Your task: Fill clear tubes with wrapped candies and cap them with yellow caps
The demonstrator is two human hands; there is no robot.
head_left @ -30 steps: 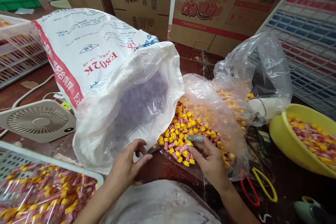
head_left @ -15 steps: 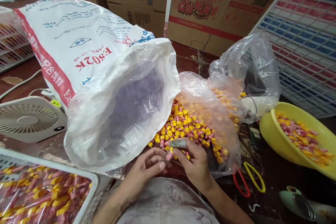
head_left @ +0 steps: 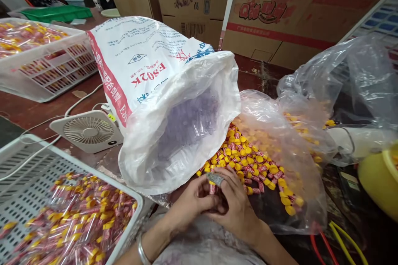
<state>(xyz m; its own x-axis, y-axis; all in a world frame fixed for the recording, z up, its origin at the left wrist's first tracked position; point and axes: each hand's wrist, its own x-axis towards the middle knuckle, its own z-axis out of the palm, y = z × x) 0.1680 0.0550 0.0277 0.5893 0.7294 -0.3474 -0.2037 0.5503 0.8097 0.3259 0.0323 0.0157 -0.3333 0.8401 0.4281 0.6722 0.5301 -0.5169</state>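
Above my lap, my left hand [head_left: 196, 198] pinches a small tube with a red-and-white patterned wrap and a yellow cap [head_left: 212, 188]. My right hand [head_left: 235, 201] closes around it from the other side, its grey-taped finger lying over the cap end. Part of the tube is hidden by fingers. Just beyond the hands lies a heap of yellow caps with red-and-white pieces [head_left: 245, 155], spilling from a clear plastic bag [head_left: 306, 192]. To the left of the heap, a white woven sack [head_left: 137, 180] gapes open, with many clear tubes [head_left: 189, 122] inside.
Front left stands a white basket [head_left: 140, 203] of yellow-capped tubes; another full basket [head_left: 40, 85] is behind. A small fan [head_left: 90, 131] and cable sit between. Cardboard boxes [head_left: 264, 41] line the back. Right are a yellow bowl [head_left: 377, 174] and red and yellow loop handles [head_left: 345, 238].
The view has swung left, so more of the baskets shows. My hands have come closer together, the right fingers now over the piece, where a yellow cap shows.
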